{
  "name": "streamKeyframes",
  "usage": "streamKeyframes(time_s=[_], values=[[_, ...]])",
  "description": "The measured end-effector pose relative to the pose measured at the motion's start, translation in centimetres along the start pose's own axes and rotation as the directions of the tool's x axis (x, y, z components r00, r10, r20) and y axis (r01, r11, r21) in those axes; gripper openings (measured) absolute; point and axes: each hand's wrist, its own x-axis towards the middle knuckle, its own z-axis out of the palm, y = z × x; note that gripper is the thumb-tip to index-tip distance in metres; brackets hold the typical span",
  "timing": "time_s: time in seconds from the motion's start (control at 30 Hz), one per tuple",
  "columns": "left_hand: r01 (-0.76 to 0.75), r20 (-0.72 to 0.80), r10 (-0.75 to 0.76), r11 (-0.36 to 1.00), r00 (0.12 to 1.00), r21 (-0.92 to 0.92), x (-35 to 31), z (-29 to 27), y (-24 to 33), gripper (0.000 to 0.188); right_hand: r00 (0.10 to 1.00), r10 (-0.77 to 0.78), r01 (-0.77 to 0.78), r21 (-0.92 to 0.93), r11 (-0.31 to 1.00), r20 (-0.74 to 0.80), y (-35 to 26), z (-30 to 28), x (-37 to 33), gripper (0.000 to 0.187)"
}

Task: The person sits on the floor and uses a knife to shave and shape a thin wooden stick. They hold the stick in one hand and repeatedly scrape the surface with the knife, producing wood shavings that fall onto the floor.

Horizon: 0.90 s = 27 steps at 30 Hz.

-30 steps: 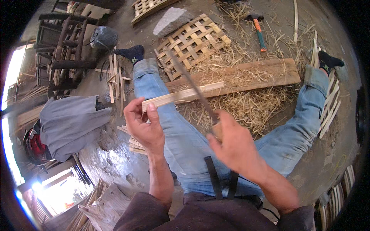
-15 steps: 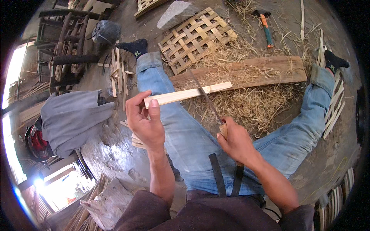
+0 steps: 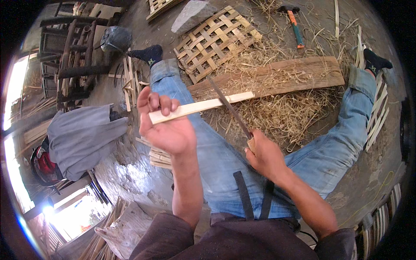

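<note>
A pale strip of split bamboo point(image 3: 190, 108) slants across my left thigh. My left hand point(image 3: 167, 123) is turned palm up, its curled fingers holding the strip's near-left end against the palm. In my right hand point(image 3: 266, 154) is the wooden handle of a knife point(image 3: 235, 113). The long dark blade crosses the strip near its far end and touches it or lies right beside it. Beyond the strip rests a brown wooden board point(image 3: 299, 78), strewn with shavings.
Curly shavings point(image 3: 277, 121) pile between my legs. A woven slat panel point(image 3: 216, 43), a grey stone point(image 3: 193, 16) and a hammer point(image 3: 295, 28) lie farther off. Slats point(image 3: 378, 115) lie outside my right leg, and more strips point(image 3: 128, 84) by my left foot. A grey cloth point(image 3: 84, 138) hangs at left.
My left hand has rolled from a thumb-and-finger pinch to palm up, turning the strip and shifting its end slightly left. The knife has stayed nearly in place.
</note>
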Motion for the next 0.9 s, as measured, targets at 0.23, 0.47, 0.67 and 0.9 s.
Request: streamKeyframes(time_s=[0.23,0.47,0.67,0.9], values=[[-0.135,0.025,0.133,0.955,0.991,0.262,0.3,1.4,-0.2,0.041,0.994,-0.107,0.108,0.051,0.993,-0.012,0.5,0.3,-0.3,0.045],[-0.079,0.135,0.076,0.997,0.988,0.019,-0.2,0.1,0.8,0.037,0.997,-0.07,0.07,0.004,0.998,0.034,-0.4,-0.2,0.1,0.059],[-0.108,0.239,0.063,0.978,0.969,0.18,-1.0,-0.4,0.4,0.04,0.997,-0.056,0.054,0.023,0.998,0.05,-0.7,-0.8,0.4,0.056],[-0.141,0.18,0.096,0.956,0.979,0.258,-0.6,0.1,0.5,0.04,0.995,-0.022,0.017,0.044,0.999,0.099,-1.7,-0.3,0.8,0.055]])
